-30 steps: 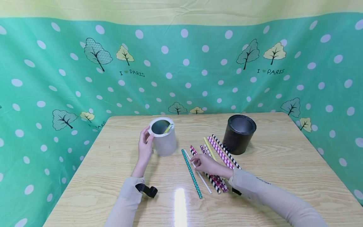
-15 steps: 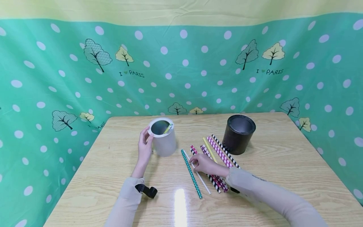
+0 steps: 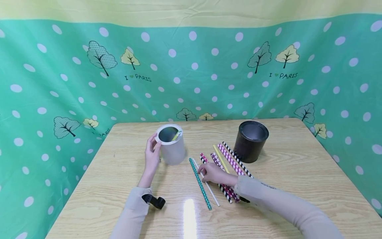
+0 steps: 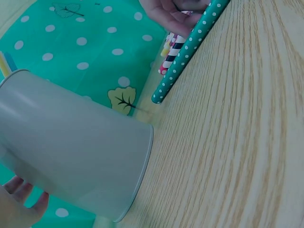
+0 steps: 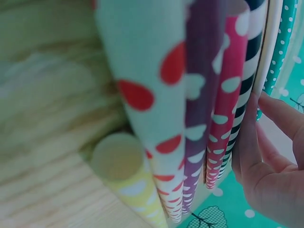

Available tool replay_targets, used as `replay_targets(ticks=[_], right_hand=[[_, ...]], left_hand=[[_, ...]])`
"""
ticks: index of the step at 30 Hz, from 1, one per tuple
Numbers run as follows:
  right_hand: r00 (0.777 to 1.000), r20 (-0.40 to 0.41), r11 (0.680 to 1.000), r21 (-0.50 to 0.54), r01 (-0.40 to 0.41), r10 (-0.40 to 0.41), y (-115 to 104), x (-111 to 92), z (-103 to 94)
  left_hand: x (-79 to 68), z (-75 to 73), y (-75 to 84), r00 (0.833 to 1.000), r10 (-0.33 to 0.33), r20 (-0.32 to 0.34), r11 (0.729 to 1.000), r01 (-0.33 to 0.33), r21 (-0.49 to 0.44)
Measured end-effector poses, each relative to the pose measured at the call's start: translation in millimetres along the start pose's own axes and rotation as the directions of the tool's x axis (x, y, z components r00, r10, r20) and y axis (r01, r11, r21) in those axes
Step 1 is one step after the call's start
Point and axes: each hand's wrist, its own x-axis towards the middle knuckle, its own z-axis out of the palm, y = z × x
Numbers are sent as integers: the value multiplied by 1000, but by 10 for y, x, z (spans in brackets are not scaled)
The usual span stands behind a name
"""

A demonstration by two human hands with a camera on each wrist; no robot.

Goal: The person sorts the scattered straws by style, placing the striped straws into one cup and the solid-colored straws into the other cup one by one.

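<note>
My left hand (image 3: 153, 154) grips the rim and side of an upright whitish canister (image 3: 173, 153); in the left wrist view its fingertips (image 4: 40, 204) lie along the wall. A yellow straw (image 3: 176, 135) leans inside the canister, beside a bluish one. Over several patterned paper straws is my right hand (image 3: 215, 173), its thumb and index finger pinching the thin white straw (image 3: 212, 193). Just left of that lies a teal dotted straw (image 3: 200, 184). The right wrist view shows a black-and-white striped straw (image 5: 249, 71) and a pink dotted straw (image 5: 229, 95) beside the fingers.
A black canister (image 3: 250, 147) stands upright at the back right. In front of it lie a yellow straw (image 3: 219, 156), a pink checked straw (image 3: 229, 157) and another black-and-white striped straw (image 3: 237, 160). A dotted curtain (image 3: 191, 73) hangs behind the wooden table (image 3: 304, 172).
The right hand has shifted slightly left, and the white straw has moved with it toward the viewer's lower left. The left hand still holds the whitish canister in the same place.
</note>
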Motion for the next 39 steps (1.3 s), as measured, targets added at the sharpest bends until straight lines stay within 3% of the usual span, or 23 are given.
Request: replay_targets(ticks=[3,13,26,39], right_hand=[[1000,6,1000,15,-22,22,-16,-9,4],[999,22,999,38,-33,32,-54,-32,8],[998,-50,998,-42,-49,47,-88,-58,35],[978,-115,979,123,-162,176,-124,-75,8]], left_hand=[[34,-21,-100,1000,-5,-5,1000,5,-1],[-39,24,130,1000,-9,-8,1000,9,16],[-48,29,147,1000,-4,-4,1000,4,9],[-46,18,144,1000,-12,4,1000,12,0]])
